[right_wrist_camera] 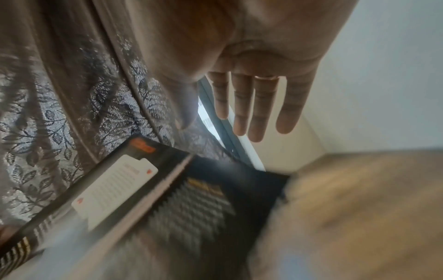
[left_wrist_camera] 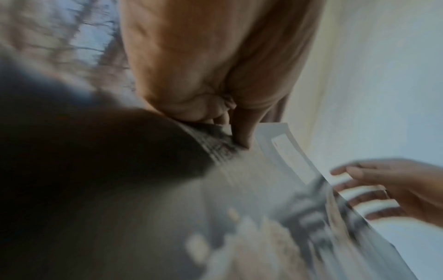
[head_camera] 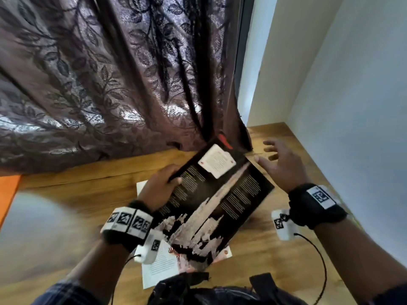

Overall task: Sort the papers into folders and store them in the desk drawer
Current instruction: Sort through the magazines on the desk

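A black folded brochure (head_camera: 218, 194) with white text and a pale skyline picture is held open above the wooden desk (head_camera: 88, 186). My left hand (head_camera: 163, 183) grips its left edge, thumb on top; the left wrist view shows the thumb (left_wrist_camera: 242, 132) pressed on the page (left_wrist_camera: 275, 180). My right hand (head_camera: 279, 164) hovers with fingers spread just beyond the brochure's upper right corner, touching nothing. In the right wrist view the fingers (right_wrist_camera: 254, 106) are straight above the brochure (right_wrist_camera: 191, 189). White papers (head_camera: 163, 265) lie on the desk underneath.
A brown patterned curtain (head_camera: 105, 80) hangs over the desk's far side. White walls (head_camera: 352, 106) close the right corner. An orange surface (head_camera: 8, 194) shows at the far left. A dark bag (head_camera: 198, 289) sits at the near edge.
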### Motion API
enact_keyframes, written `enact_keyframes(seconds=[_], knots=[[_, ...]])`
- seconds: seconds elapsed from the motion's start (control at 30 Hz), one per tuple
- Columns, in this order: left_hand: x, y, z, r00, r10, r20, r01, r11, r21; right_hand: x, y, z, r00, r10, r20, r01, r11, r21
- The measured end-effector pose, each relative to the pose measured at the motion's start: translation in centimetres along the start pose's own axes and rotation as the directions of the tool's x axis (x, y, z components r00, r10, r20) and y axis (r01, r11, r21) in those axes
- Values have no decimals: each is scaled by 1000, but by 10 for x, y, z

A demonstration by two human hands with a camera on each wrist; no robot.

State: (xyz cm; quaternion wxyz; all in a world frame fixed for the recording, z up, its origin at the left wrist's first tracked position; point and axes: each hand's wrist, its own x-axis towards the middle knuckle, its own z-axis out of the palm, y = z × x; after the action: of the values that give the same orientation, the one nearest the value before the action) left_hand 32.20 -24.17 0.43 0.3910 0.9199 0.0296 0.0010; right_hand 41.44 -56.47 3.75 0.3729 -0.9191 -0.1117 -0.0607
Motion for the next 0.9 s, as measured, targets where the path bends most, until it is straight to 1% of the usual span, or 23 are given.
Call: enact_keyframes(seconds=[0.03,0.1,0.17,0.2,0.23,0.27,0.3,0.33,0.4,0.47,0.53,0.57,0.63,0.7,0.73,0.8,0.9], knots=[[-7,-17,-4,997,-71,-25,69,994,-79,-6,0,10,997,52,51,-54,997,49],[-21,-40,-8,979,-196,-57,176,951,-255,-20,2,34,983,106,152,-123,987,104],[-35,-56,-7,962,-261,-75,219,910,-352,-35,2,60,955,172,242,-216,962,167],[-42,-61,-7,956,-282,-83,229,892,-390,-42,-1,73,929,199,312,-274,937,217],[-47,-67,-4,948,-305,-87,244,878,-412,-47,-5,85,902,201,383,-320,906,278],[-53,-73,-3,943,-323,-83,259,866,-427,-51,-10,98,881,171,441,-337,882,330],[-59,-78,-1,941,-330,-69,271,861,-430,-54,-16,107,878,127,461,-313,881,355],[-64,-81,2,942,-332,-48,282,863,-419,-55,-18,112,884,101,456,-277,900,337],[-77,-88,2,935,-354,4,335,882,-330,-53,-27,126,884,123,450,-253,937,241],[-88,-90,0,927,-374,31,372,907,-195,-50,-35,138,876,158,455,-235,965,118],[-96,-88,-5,933,-359,23,360,931,-57,-49,-44,149,869,180,461,-191,981,-24],[-98,-90,-8,935,-354,20,354,935,1,-49,-48,155,873,187,451,-166,982,-85],[-98,-94,-12,945,-323,53,318,944,86,-50,-60,164,889,205,410,-133,971,-199],[-97,-99,-11,955,-283,90,271,955,125,-54,-64,170,903,233,362,-139,953,-268],[-96,-102,-11,956,-275,104,259,955,144,-55,-65,173,901,262,345,-159,941,-298],[-95,-106,-10,944,-301,138,266,937,226,-60,-66,178,894,313,321,-197,918,-344],[-98,-111,-8,928,-333,168,264,904,336,-63,-75,178,882,373,288,-265,898,-352]])
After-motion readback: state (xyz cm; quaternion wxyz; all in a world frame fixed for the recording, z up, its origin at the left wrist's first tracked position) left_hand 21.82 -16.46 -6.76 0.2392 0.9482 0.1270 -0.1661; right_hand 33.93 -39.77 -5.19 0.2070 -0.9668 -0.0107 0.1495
